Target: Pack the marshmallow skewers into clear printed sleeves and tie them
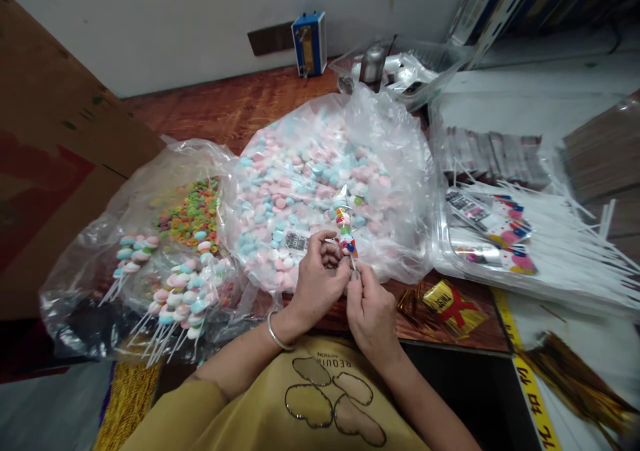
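Around you on the worktop point(215, 114), the big bag of pastel candies point(310, 191) lies right behind your hands, the bag of cereal rings point(187, 214) and finished sticks point(183, 297) to the left, the tray of white sticks point(545, 237) to the right. Your left hand point(321, 274) and right hand point(367, 304) both grip the base of the wrapped candy stick point(345, 227), upright between them, its clear sleeve showing stacked colorful pieces.
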`<state>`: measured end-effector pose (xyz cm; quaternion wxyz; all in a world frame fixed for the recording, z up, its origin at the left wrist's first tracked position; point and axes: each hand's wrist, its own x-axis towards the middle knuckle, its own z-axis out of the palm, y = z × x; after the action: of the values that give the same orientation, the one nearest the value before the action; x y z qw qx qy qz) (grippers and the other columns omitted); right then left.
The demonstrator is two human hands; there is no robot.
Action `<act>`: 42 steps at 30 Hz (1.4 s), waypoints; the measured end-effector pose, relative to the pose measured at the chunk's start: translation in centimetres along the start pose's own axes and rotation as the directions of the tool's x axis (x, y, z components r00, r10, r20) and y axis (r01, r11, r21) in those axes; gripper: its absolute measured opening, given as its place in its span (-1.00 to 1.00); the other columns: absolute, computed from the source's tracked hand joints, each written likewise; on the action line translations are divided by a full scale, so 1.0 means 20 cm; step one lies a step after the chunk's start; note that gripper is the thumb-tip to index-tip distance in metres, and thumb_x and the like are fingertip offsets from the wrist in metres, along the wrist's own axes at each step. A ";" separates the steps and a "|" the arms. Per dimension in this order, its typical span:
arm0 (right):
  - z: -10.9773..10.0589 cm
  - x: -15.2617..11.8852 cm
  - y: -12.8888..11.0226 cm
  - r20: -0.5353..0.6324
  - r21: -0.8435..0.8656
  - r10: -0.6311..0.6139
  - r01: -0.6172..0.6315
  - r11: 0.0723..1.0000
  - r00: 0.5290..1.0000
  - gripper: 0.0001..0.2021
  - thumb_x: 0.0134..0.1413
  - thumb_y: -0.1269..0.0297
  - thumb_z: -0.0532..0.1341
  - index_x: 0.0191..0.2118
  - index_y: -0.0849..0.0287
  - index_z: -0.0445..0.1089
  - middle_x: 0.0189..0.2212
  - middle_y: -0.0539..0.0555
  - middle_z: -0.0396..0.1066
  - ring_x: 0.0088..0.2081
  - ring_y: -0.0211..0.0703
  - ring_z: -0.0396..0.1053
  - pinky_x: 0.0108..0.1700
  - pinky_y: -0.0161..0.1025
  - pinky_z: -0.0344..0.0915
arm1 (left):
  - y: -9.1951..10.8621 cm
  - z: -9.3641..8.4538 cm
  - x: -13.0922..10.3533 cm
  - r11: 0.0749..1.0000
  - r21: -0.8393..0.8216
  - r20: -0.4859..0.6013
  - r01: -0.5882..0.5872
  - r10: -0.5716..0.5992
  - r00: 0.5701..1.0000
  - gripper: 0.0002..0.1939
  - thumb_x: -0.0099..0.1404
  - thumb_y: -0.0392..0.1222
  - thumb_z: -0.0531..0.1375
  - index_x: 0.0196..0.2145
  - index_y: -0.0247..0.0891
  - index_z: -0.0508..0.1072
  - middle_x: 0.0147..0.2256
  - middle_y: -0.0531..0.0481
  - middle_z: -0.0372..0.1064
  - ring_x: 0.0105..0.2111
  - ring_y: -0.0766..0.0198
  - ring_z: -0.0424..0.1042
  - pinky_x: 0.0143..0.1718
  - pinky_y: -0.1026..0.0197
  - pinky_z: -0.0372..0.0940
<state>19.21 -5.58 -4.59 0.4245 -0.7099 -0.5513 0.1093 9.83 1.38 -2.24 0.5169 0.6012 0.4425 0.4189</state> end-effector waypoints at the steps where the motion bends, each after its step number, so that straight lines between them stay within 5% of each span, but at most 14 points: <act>1: 0.00 0.00 -0.01 0.010 0.013 0.019 -0.019 1.000 1.000 -0.71 0.38 0.31 -0.02 -0.06 0.22 0.43 -0.42 0.12 0.57 -0.47 -0.09 0.48 -0.42 -0.27 0.20 | 0.00 0.00 0.00 1.000 0.021 -0.012 -0.023 0.023 1.000 -0.64 0.32 -0.27 0.24 0.04 -0.15 0.29 -0.32 0.08 0.40 -0.34 0.35 0.45 -0.24 0.30 0.33; 10: 0.03 -0.01 0.00 0.080 -0.081 0.022 -0.016 0.997 0.997 -0.74 0.37 0.32 -0.03 -0.24 0.19 0.39 -0.60 0.03 0.41 -0.62 -0.17 0.32 -0.50 -0.25 -0.04 | -0.06 -0.03 0.01 0.945 0.226 -0.082 -0.238 0.262 0.962 -0.75 0.31 -0.31 0.23 -0.07 -0.11 0.41 -0.22 -0.03 0.49 -0.27 0.23 0.47 -0.16 0.19 0.29; 14: 0.02 0.00 0.00 0.052 -0.051 0.040 -0.037 0.998 0.998 -0.74 0.37 0.30 -0.04 -0.27 0.16 0.36 -0.61 0.01 0.38 -0.61 -0.16 0.31 -0.50 -0.26 -0.04 | -0.07 -0.05 0.01 0.771 0.373 0.133 -0.516 0.506 0.852 -0.75 0.29 -0.36 0.20 -0.10 -0.11 0.45 -0.24 -0.08 0.54 -0.29 0.18 0.48 -0.16 0.12 0.29; 17: 0.00 0.01 0.01 0.044 0.085 0.069 -0.073 0.994 0.997 -0.75 0.39 0.27 -0.04 -0.29 0.13 0.33 -0.56 0.01 0.39 -0.56 -0.17 0.36 -0.47 -0.28 0.05 | -0.07 -0.06 0.01 0.719 0.349 0.280 -0.601 0.532 0.799 -0.81 0.29 -0.33 0.20 -0.16 -0.12 0.47 -0.31 -0.08 0.55 -0.31 0.16 0.50 -0.19 0.10 0.32; 22: -0.02 0.01 0.02 0.008 0.145 0.092 -0.092 0.985 0.996 -0.75 0.40 0.21 0.02 -0.29 0.12 0.35 -0.54 0.00 0.40 -0.53 -0.21 0.34 -0.43 -0.30 0.12 | -0.09 -0.06 -0.02 0.834 0.331 0.095 -0.441 0.435 0.895 -0.77 0.27 -0.30 0.27 -0.11 -0.11 0.50 -0.25 -0.08 0.56 -0.29 0.18 0.52 -0.19 0.14 0.38; 26: -0.03 0.01 0.01 0.066 0.231 0.121 -0.133 0.964 0.990 -0.74 0.41 0.19 0.02 -0.25 0.13 0.38 -0.51 -0.01 0.40 -0.50 -0.22 0.33 -0.40 -0.31 0.16 | -0.08 -0.06 -0.01 0.900 0.280 0.057 -0.334 0.332 0.942 -0.82 0.24 -0.28 0.33 -0.18 -0.11 0.56 -0.29 -0.07 0.54 -0.27 0.17 0.51 -0.13 0.14 0.39; 33: -0.04 -0.03 0.00 0.290 0.484 0.228 -0.348 0.803 0.929 -0.68 0.42 0.08 0.00 -0.21 0.15 0.39 -0.62 -0.13 0.15 -0.58 -0.29 0.13 -0.51 -0.34 0.07 | -0.05 -0.10 0.05 0.806 0.375 0.065 -0.458 0.470 0.880 -0.85 0.32 -0.32 0.20 -0.20 -0.12 0.52 -0.26 -0.08 0.54 -0.23 0.17 0.50 -0.12 0.14 0.37; 42: -0.01 -0.01 0.00 0.231 0.561 0.276 -0.359 0.746 0.933 -0.65 0.41 0.02 0.03 -0.38 0.10 0.25 -0.61 -0.14 0.10 -0.57 -0.30 0.07 -0.51 -0.34 0.04 | -0.07 -0.05 -0.01 0.819 0.291 0.178 -0.495 0.462 0.869 -0.88 0.37 -0.28 0.16 -0.34 -0.14 0.46 -0.37 -0.06 0.47 -0.33 0.18 0.44 -0.23 0.14 0.33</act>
<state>19.30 -5.80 -4.58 0.5626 -0.6152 -0.3869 0.3941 8.66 1.55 -3.52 0.3094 0.7903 0.3142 0.4253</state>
